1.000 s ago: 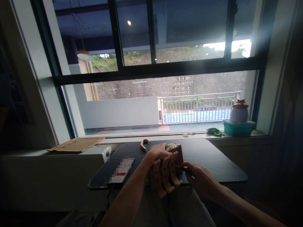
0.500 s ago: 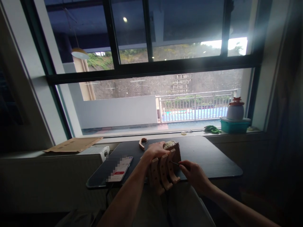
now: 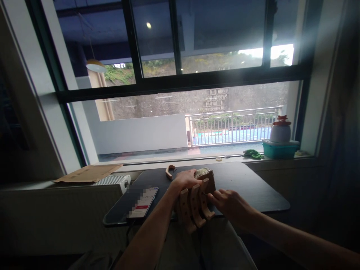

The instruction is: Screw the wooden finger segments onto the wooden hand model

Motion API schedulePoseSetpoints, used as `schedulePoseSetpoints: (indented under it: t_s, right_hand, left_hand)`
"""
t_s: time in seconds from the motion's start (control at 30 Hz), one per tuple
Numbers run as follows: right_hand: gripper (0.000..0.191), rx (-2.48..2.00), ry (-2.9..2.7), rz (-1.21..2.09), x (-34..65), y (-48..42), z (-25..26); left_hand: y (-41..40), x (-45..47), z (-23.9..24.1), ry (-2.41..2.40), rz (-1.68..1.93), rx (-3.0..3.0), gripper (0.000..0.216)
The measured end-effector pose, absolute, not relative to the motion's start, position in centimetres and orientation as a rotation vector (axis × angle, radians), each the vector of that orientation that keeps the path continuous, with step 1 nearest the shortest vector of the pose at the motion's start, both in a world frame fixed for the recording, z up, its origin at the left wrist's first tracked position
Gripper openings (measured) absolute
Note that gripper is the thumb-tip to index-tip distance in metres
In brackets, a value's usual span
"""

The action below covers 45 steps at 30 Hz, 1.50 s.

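My left hand [image 3: 186, 180] is closed over the top of a wooden piece with three curved, hook-shaped wooden arms [image 3: 195, 206], each with small dark holes. The piece is tilted at the table's near edge, over my lap. Behind it is a brown box-like block [image 3: 209, 182] with a pale, shiny top. My right hand [image 3: 229, 202] is closed in a pinch on a thin dark rod-like tool [image 3: 206, 194], whose tip points at the rightmost arm's upper part. Most of the tool is hidden by my fingers. Another curved wooden piece [image 3: 169, 172] lies on the table beyond my left hand.
The dark table [image 3: 247, 187] has rounded corners. A phone [image 3: 144, 202] lies on its left part. Left of it, a flat brown cardboard sheet [image 3: 90, 173] rests on a white radiator [image 3: 118, 183]. On the sill are a green cloth [image 3: 253, 154], a teal box [image 3: 277, 150] and a white jar [image 3: 280, 133].
My right hand has moved slightly left, closer to the rightmost arm, and less of the thin tool shows. My left hand and the wooden piece have stayed nearly still.
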State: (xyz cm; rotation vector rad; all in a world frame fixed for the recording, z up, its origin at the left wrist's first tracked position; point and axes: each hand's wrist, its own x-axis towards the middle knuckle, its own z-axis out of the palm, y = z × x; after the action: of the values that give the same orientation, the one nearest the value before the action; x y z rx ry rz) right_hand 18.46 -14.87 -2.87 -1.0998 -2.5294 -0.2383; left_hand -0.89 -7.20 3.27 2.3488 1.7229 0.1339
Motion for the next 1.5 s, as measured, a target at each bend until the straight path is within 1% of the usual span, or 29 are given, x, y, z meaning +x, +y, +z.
schedulePoseSetpoints:
  t_s: [0.1, 0.2, 0.37, 0.43, 0.57, 0.7, 0.8, 0.9, 0.97, 1.17, 1.23, 1.33, 1.37, 1.43, 1.5]
  right_hand:
    - [0.031, -1.113, -2.486, -0.174, 18.3, -14.5, -3.9]
    - [0.028, -1.213, -2.318, -0.062, 18.0, -14.4, -5.2]
    - [0.038, -1.340, -2.059, 0.153, 17.6, -13.9, -6.6]
    - [0.039, -1.350, -2.051, 0.189, 17.8, -13.7, -6.3]
    - [0.025, -1.353, -2.169, 0.116, 18.1, -14.0, -4.4]
    - [0.031, -1.281, -2.359, -0.061, 17.6, -15.0, -2.9]
    - [0.027, -1.215, -2.462, -0.107, 17.3, -15.1, -2.8]
    - [0.021, -1.190, -2.459, -0.057, 17.7, -14.6, -3.5]
    - [0.023, -1.217, -2.375, 0.007, 18.0, -14.2, -4.3]
    - [0.041, -1.341, -2.085, 0.262, 18.0, -13.0, -6.1]
    - [0.040, -1.350, -2.082, 0.301, 18.1, -12.8, -5.6]
    - [0.030, -1.369, -2.121, 0.255, 18.5, -13.0, -4.1]
    - [0.031, -1.371, -2.148, 0.219, 18.6, -13.3, -3.6]
    - [0.038, -1.342, -2.231, 0.134, 18.9, -13.9, -2.7]
    - [0.037, -1.270, -2.339, 0.050, 19.0, -14.5, -2.4]
  left_hand:
    - [-7.0, -0.9, 3.1, 1.728, 0.140, 2.360, 0.034]
    - [-7.0, -0.9, 3.0, 1.733, 0.143, 2.373, 0.034]
    - [-7.4, -0.8, 3.3, 1.745, 0.139, 2.382, 0.032]
    - [-7.6, -0.8, 3.5, 1.760, 0.142, 2.368, 0.031]
    - [-7.8, -0.7, 3.6, 1.778, 0.153, 2.338, 0.034]
    - [-7.8, -0.7, 3.6, 1.761, 0.161, 2.329, 0.035]
    - [-7.8, -0.8, 3.6, 1.760, 0.159, 2.330, 0.034]
    - [-7.6, -0.8, 3.5, 1.745, 0.159, 2.341, 0.034]
    - [-7.4, -0.8, 3.3, 1.731, 0.160, 2.353, 0.034]
    - [-6.7, -1.0, 2.8, 1.749, 0.150, 2.363, 0.033]
    - [-6.7, -1.0, 2.8, 1.757, 0.147, 2.361, 0.032]
    - [-6.8, -1.1, 2.9, 1.760, 0.140, 2.350, 0.032]
    - [-6.8, -1.1, 2.9, 1.758, 0.139, 2.346, 0.032]
    - [-6.9, -1.1, 3.0, 1.753, 0.144, 2.342, 0.032]
    - [-6.9, -1.1, 3.0, 1.753, 0.151, 2.344, 0.032]
